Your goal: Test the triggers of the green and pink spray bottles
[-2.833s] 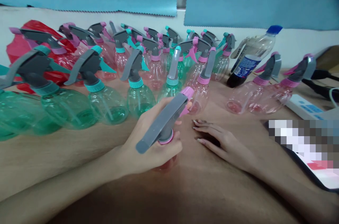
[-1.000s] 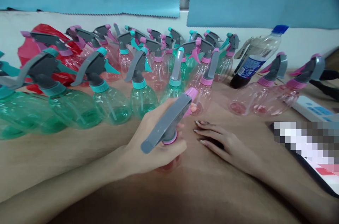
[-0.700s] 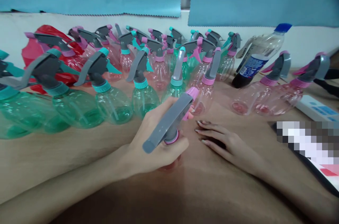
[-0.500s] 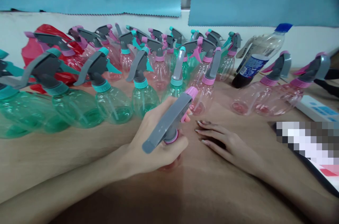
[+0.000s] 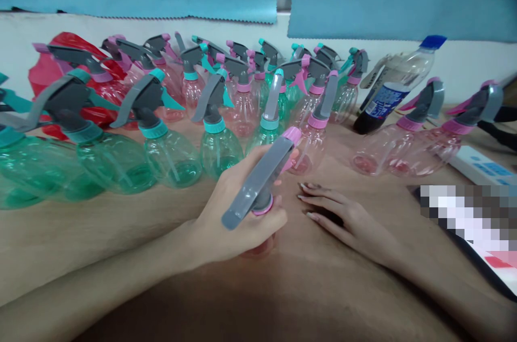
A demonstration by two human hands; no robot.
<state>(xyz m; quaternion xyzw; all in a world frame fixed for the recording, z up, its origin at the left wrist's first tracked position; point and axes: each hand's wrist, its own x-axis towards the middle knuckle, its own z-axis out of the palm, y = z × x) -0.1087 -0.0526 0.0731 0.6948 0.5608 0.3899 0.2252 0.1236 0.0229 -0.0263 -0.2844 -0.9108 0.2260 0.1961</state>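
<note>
My left hand (image 5: 228,210) is wrapped round the neck of a pink spray bottle (image 5: 258,178) with a grey head and pink nozzle. Its nozzle points away from me, toward the upper right. Most of the clear pink body is hidden by the hand; its base shows just above the table. Fingertips show beside the pink trigger. Flat on the table to the right, my right hand (image 5: 349,215) lies with fingers outstretched, holding nothing. Just beyond the held bottle stand a green spray bottle (image 5: 270,125) with a turquoise collar and another pink spray bottle (image 5: 317,129).
Green spray bottles (image 5: 172,153) line the left side, with several pink and green ones behind. A red plastic bag (image 5: 91,110) lies back left. A blue-capped drink bottle (image 5: 388,94) and two pink bottles (image 5: 407,142) stand right, near a white box (image 5: 480,164) and a blurred-out object (image 5: 464,223).
The held bottle's head has tilted slightly, its nozzle shifting a little up and right. Fingers of my left hand have shifted around the trigger. My right hand has stayed still.
</note>
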